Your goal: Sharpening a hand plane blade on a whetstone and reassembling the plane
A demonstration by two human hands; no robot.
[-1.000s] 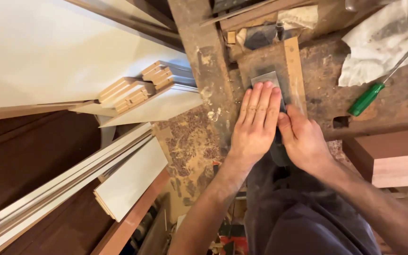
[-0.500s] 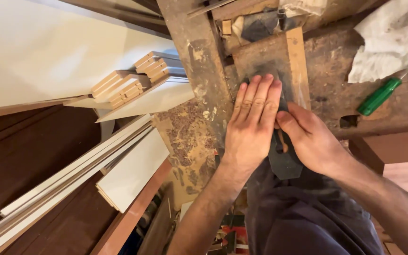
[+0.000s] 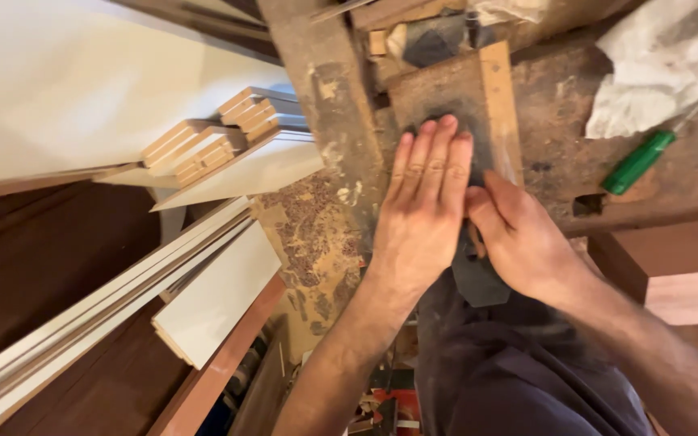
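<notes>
— Head view: what did your hands have there?

— My left hand lay flat, fingers straight and close together, pressing down on a dark sharpening stone set in a wooden holder on the worn workbench. It gripped nothing; it only bore down. My right hand was curled just beside it, thumb touching the left one's edge, closed round a dark flat blade whose lower end stuck out under my palms toward my body.

— How did that blade feel?

— Stiff and thin, I'd judge, hard steel, likely slick with grit and sharp at the hidden front edge. Best held by the sides near the back, flat pressure on top, fingers clear of the edge.

— And around you?

— A green-handled screwdriver lay well to the right beside a crumpled white rag. White boards and stacked wooden strips leaned off to the left, below the bench.
</notes>
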